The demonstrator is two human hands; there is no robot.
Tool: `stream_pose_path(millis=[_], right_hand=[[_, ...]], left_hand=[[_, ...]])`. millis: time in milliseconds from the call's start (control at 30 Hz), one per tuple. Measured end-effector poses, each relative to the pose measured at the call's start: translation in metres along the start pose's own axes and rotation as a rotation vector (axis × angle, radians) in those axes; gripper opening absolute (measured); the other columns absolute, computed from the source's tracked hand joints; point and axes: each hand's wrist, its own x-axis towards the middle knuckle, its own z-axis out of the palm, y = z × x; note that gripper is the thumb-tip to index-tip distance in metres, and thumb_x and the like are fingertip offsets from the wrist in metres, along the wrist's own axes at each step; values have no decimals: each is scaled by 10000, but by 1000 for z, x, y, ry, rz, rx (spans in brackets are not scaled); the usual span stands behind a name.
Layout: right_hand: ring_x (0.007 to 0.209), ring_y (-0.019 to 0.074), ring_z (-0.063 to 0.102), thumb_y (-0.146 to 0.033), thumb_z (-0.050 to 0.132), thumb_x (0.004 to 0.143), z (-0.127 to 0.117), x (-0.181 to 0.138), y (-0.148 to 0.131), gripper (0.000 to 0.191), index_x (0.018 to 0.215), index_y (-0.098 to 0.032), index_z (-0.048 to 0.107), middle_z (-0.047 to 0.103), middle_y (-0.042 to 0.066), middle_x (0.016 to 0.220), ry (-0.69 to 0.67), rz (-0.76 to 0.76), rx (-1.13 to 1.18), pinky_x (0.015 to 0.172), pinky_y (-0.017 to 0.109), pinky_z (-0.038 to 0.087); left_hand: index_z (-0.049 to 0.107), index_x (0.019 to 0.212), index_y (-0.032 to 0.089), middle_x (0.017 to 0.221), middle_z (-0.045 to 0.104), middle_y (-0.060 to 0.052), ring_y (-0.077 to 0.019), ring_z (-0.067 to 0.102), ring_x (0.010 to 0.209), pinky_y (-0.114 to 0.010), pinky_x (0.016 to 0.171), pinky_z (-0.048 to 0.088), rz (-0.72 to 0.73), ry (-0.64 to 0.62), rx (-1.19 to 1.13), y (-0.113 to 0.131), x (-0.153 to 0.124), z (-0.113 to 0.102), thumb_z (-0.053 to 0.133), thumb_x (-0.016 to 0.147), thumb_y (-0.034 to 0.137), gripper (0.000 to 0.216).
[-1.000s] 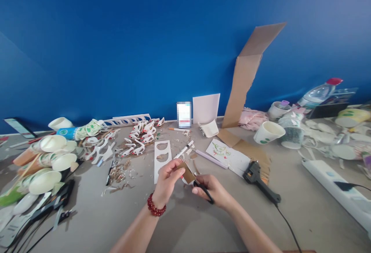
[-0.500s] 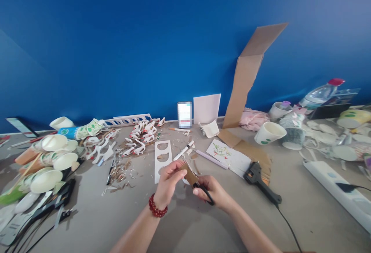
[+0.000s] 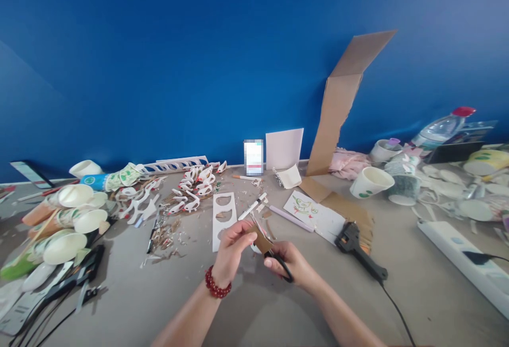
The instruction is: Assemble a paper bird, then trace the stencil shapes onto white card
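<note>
My left hand (image 3: 234, 246), with a red bead bracelet at the wrist, pinches a small piece of brown cardboard (image 3: 262, 240). Wrapped round the black handles of a pair of scissors (image 3: 283, 266) is my right hand (image 3: 292, 262). The scissor blades lie at the cardboard, partly hidden by it and by my fingers. Left of the hands rests a white sheet with oval cut-outs (image 3: 224, 214). A white pen (image 3: 253, 206) and a lilac stick (image 3: 291, 218) lie just beyond the hands. The paper with a bird drawing (image 3: 304, 206) is to their right.
A black glue gun (image 3: 360, 251) lies at right, its cord trailing forward, near a white power strip (image 3: 461, 262). Paper cups (image 3: 66, 246) crowd the left. White cut-out shapes (image 3: 194, 188) and brown scraps (image 3: 169, 238) are scattered left of centre. Bent cardboard (image 3: 336, 108) stands against the wall.
Almost nothing differs; both hands hold the same cardboard and scissors in nearly the same place. The view has shifted very slightly.
</note>
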Motion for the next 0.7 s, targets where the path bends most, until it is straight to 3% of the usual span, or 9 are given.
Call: stream_pose_path(millis=[333,700], right_hand=[[542,86,248,-768,499,787,-5,-1,-6,619,597,-193,369,286,-58,568,37,-25,-114,491,240,175],[548,92,267,-742,490,813,0,1,1,610,582,-191,367,293,-52,587,98,-46,-153,506,243,183]], left_hand=[[673,797,166,883,693,-57,-209,601,863,-310,827,435,-38,-20,-36,2,1,3,604,838,260,123],[641,792,180,869,642,-44,-197,564,875,-304,841,417,11,4,-95,-3,1,7,579,849,252,111]])
